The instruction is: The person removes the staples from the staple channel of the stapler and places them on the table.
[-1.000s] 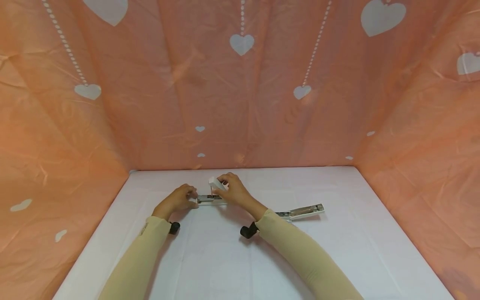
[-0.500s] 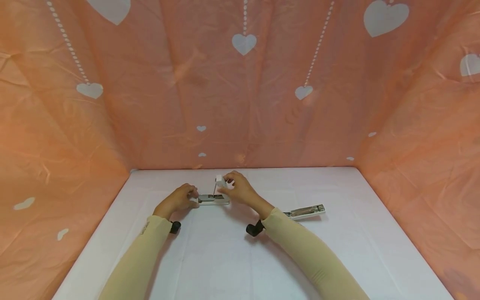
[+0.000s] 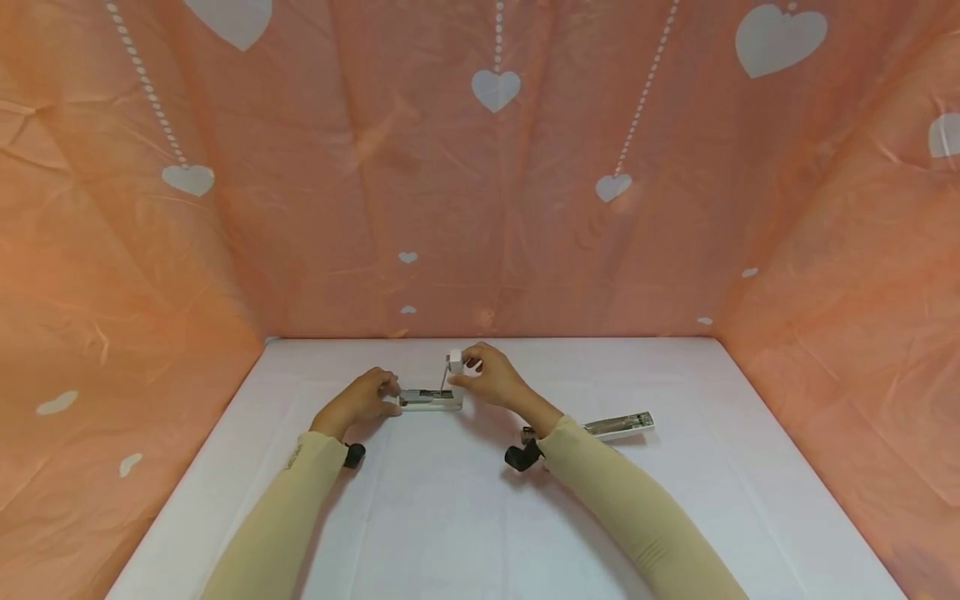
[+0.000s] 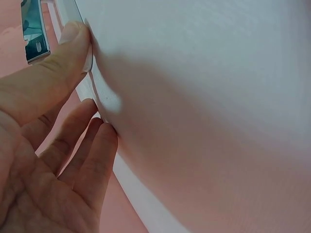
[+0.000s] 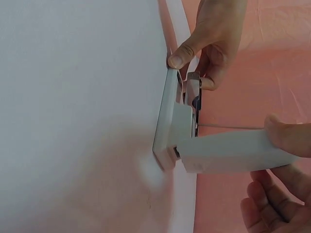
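A white stapler (image 3: 431, 407) lies opened on the table, its metal staple channel showing along the base. My left hand (image 3: 365, 398) pinches the base's left end; in the left wrist view the thumb presses its side, near a shiny metal plate (image 4: 36, 31). At the other end the white top cover (image 5: 228, 150) stands raised, roughly upright. A thin rod (image 3: 444, 377) slants between cover and channel. My right hand (image 3: 491, 379) pinches the cover's free end between thumb and fingers, as the right wrist view shows.
Another long white piece with a metal inside (image 3: 622, 426) lies to the right, partly hidden behind the right forearm. Black wrist cameras (image 3: 522, 456) hang under both wrists. A white cloth covers the table (image 3: 427, 517). Orange curtains with hearts (image 3: 525, 250) enclose the back and sides.
My right hand has moved to the right, swinging the cover from a leftward tilt over the base to nearly upright. My left hand has stayed on the base's left end.
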`<state>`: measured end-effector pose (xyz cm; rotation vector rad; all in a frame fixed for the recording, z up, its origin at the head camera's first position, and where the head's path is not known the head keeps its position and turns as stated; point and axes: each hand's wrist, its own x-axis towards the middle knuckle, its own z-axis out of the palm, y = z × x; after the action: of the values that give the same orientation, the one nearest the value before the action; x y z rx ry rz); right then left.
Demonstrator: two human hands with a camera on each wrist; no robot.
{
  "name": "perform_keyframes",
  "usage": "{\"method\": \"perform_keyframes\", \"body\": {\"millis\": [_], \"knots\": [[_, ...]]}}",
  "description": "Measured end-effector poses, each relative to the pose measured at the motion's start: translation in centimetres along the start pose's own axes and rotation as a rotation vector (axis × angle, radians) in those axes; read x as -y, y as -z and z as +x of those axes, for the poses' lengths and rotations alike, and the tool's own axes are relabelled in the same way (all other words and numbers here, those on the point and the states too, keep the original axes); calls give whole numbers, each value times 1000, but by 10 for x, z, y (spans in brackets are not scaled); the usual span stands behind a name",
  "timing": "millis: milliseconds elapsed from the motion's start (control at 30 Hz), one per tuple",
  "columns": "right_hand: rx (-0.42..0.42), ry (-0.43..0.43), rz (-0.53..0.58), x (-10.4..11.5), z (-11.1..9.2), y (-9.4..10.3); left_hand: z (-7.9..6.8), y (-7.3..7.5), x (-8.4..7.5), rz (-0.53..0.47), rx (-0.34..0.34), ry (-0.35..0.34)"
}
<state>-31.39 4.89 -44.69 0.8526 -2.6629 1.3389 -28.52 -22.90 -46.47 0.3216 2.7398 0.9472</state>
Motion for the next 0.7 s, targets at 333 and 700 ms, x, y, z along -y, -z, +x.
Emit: {"method": "perform_keyframes", "body": {"millis": [333,700], "knots": [[16,-40,1,-6,-3,9,0,-1,-2,9,2,-16],[47,-49,26,-18,-9,25,2,-1,-1,18,-3,-12]]}}
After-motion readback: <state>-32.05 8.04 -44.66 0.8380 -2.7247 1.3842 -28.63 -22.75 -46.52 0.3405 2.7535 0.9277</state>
